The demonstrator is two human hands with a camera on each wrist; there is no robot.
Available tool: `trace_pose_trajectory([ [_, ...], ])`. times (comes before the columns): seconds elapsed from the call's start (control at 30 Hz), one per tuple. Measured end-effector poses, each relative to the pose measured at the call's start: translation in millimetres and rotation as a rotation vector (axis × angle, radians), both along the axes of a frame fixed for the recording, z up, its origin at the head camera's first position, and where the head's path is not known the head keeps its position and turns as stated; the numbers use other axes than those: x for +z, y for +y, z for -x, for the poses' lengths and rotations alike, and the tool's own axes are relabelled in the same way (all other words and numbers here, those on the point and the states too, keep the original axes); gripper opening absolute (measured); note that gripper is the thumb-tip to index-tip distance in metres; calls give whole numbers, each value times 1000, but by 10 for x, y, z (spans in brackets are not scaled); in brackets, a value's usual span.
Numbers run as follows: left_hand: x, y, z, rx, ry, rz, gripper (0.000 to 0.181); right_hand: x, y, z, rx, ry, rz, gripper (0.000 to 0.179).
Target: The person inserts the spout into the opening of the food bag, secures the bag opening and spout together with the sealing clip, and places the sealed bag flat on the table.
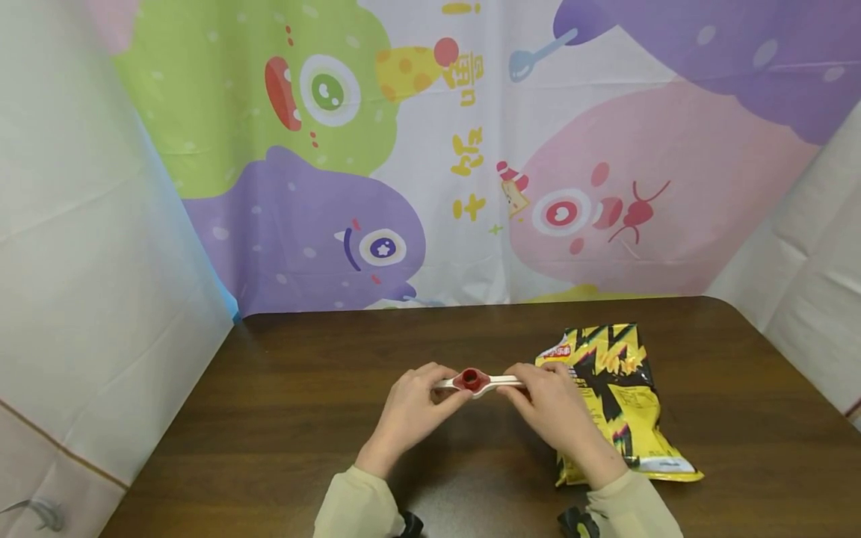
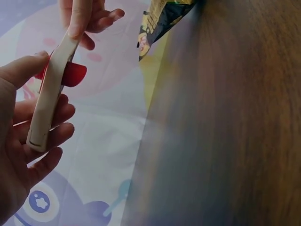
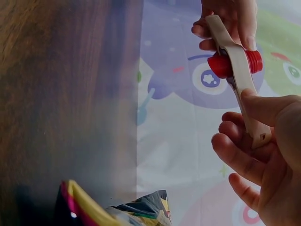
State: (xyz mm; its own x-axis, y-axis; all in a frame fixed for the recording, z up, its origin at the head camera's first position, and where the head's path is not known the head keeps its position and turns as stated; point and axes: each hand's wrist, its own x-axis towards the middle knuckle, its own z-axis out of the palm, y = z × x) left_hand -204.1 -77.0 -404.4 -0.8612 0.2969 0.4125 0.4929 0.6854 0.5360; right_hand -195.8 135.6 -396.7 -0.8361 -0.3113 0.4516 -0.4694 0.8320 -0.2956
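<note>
A long white bag clip point(image 1: 498, 380) with a red threaded pour spout point(image 1: 472, 378) at its middle is held level above the table. My left hand point(image 1: 412, 407) pinches one end, thumb on the near side and fingers behind. The other end is pinched by my right hand point(image 1: 554, 411). Seen from the left wrist, the white bar point(image 2: 51, 94) lies along the left fingers and the red spout point(image 2: 74, 75) pokes out sideways. The right wrist view shows the red screw thread point(image 3: 254, 61) on one side of the bar and a red lip on the other.
A yellow and black snack bag point(image 1: 625, 403) lies on the brown wooden table point(image 1: 289, 418), partly behind my right hand and forearm. A cloth with cartoon monsters point(image 1: 464, 261) hangs along the table's far edge, with pale cloth walls point(image 1: 87, 224) at both sides.
</note>
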Motion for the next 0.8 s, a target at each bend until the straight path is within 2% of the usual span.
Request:
trace_pose_trajectory([
  [0.13,-4,17,2,3,9,5,28,1,-20,-5,23,-9,-11,10],
  [0.37,-20,39,-2,-45,3,-48,27,-4,-33,-9,60,-21,-9,9],
  [0.8,-50,61,5,-18,52,-29,30,-17,-13,10,55,-78,-16,12],
])
